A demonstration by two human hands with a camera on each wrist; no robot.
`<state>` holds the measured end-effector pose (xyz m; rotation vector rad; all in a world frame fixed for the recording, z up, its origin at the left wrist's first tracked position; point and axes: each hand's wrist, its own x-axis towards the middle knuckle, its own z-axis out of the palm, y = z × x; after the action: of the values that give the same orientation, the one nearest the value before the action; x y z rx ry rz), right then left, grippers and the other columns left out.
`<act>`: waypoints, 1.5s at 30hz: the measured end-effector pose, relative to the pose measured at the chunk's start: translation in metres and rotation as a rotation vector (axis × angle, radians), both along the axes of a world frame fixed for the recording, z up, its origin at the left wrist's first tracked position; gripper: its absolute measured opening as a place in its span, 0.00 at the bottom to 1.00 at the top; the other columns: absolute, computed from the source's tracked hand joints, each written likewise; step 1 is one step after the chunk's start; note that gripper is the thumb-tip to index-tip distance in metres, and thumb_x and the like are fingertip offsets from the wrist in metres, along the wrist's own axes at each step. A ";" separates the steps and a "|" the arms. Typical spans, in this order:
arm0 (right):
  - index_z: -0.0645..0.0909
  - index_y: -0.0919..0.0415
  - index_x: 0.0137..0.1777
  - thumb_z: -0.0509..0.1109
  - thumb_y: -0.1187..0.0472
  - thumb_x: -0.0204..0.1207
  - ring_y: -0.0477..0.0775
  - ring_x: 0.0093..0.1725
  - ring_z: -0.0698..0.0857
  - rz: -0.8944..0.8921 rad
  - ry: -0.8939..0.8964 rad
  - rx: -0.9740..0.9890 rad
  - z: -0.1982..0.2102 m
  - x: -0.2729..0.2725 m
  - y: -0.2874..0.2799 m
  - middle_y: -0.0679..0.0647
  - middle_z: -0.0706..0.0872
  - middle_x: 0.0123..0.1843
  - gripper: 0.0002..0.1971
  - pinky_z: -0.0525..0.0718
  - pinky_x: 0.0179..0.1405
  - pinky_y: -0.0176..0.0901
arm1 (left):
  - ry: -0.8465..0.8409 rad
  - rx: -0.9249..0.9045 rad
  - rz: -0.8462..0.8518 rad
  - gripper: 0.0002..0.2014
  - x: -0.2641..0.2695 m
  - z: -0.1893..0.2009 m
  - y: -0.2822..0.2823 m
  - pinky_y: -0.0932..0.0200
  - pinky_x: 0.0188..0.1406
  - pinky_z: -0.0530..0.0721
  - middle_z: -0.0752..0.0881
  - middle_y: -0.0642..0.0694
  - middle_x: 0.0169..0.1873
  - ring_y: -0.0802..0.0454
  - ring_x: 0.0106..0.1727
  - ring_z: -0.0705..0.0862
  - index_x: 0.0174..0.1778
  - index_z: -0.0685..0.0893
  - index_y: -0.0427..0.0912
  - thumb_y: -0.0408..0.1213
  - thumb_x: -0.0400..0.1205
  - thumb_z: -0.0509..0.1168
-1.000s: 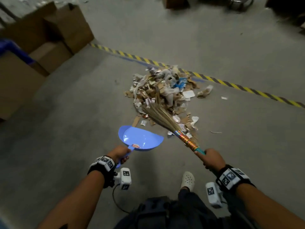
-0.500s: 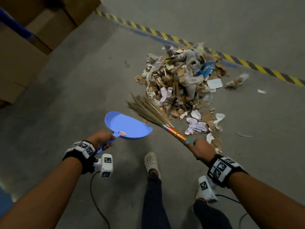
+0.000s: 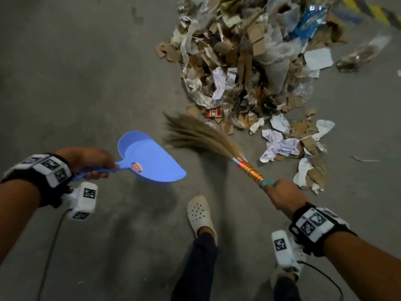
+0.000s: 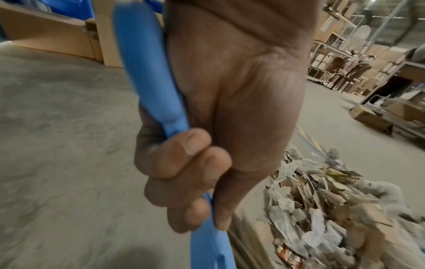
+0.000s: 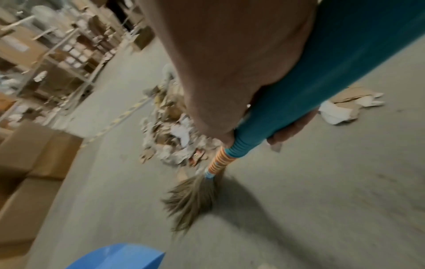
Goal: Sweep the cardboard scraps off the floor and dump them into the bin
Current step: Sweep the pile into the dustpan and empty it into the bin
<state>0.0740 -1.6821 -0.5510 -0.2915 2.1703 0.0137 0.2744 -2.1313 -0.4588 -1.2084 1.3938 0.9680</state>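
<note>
The left hand [image 3: 86, 160] is wrapped around the handle of the blue dustpan [image 3: 149, 162], which hangs above the floor [image 3: 76, 83] with nothing in it, its open edge turned toward the right. Just beside it, the bristles of the broom [image 3: 201, 140] reach toward the near edge of the pile of cardboard scraps [image 3: 249, 61]; whether they touch the floor I cannot tell. The right hand [image 3: 282, 195] is clamped on the teal grip of the broom. More loose scraps [image 3: 308, 146] lie on the floor to the right, near this hand. No bin is in view. To do this step well, I think the dustpan should go down flat, its front edge pressed on the floor close to the pile, and the broom should pull small amounts in with short strokes, because light paper can fly away easily.
</note>
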 end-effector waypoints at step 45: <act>0.75 0.59 0.36 0.41 0.22 0.68 0.65 0.34 0.86 -0.511 0.412 -0.067 0.057 -0.053 0.148 0.61 0.86 0.32 0.39 0.87 0.37 0.56 | 0.458 -0.087 -0.042 0.12 -0.122 -0.077 0.110 0.68 0.12 0.60 0.73 0.39 0.21 0.52 0.14 0.64 0.37 0.74 0.36 0.36 0.85 0.63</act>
<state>0.0211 -1.5341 -0.4943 0.2593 2.5996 -0.3117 0.1522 -2.0213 -0.5353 -1.0524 1.8260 1.2150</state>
